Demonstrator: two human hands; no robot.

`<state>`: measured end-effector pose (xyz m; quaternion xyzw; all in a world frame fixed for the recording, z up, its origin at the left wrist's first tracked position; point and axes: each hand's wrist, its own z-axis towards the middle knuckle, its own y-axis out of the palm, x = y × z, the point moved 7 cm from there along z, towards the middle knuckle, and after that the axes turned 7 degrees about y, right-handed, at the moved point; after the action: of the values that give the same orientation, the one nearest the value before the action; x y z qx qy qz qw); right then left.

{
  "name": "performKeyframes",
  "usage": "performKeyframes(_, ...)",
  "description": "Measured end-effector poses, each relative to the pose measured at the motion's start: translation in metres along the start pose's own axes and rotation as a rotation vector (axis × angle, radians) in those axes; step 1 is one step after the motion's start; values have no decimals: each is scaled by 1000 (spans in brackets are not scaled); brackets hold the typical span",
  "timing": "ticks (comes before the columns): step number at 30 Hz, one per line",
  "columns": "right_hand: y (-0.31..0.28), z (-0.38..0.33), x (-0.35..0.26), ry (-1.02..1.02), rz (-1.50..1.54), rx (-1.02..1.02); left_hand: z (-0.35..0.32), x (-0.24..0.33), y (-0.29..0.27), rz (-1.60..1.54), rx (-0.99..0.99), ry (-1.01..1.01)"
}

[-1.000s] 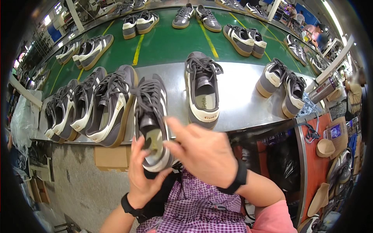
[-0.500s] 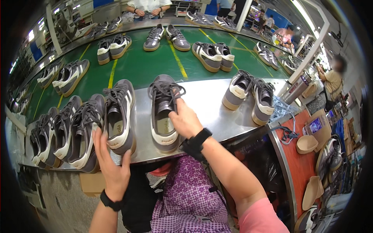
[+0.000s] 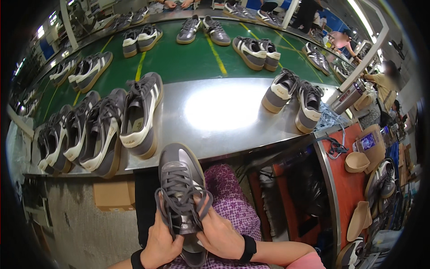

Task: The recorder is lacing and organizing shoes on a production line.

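Between my two hands, just in front of the bench edge, is a grey sneaker (image 3: 179, 167) with a gum sole. Its toe points away from me and its dark laces hang in loops at both sides. My left hand (image 3: 161, 240) is closed round its left side near the collar. On the other side my right hand (image 3: 221, 235) grips it, fingers by the lace loops and thumb near the tongue. The heel is partly hidden low in the picture. Nearest on the metal bench stands another grey sneaker (image 3: 142, 117) with white stripes.
Several more sneakers (image 3: 105, 134) line the left of the metal bench (image 3: 188, 148); a pair (image 3: 309, 106) stands at its right. Beyond runs a green conveyor (image 3: 179, 62) carrying pairs. At right are a steel flask (image 3: 348, 96) and a red-topped table (image 3: 337, 179) with beige insoles (image 3: 358, 219).
The sneaker under my right hand has been lifted off the bench and brought toward me. My left hand has left the row of shoes and now holds it too.
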<state>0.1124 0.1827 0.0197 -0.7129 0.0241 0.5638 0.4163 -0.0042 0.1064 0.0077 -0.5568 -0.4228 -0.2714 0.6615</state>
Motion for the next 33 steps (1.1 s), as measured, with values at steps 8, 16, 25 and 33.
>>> performKeyframes(8, 24, -38, 8, 45, -2, -183, -45, -6, 15, 157, -172, 57)
performKeyframes(16, 26, -34, 9, 75, -40, -207, -43, -15, 15, 51, -148, 22)
performKeyframes(25, -10, -11, -8, -75, 176, -310, -16, 8, -17, 42, -74, 236)
performKeyframes(33, -41, 13, 8, 278, 313, -166, -1, 17, -63, 72, 176, 199)
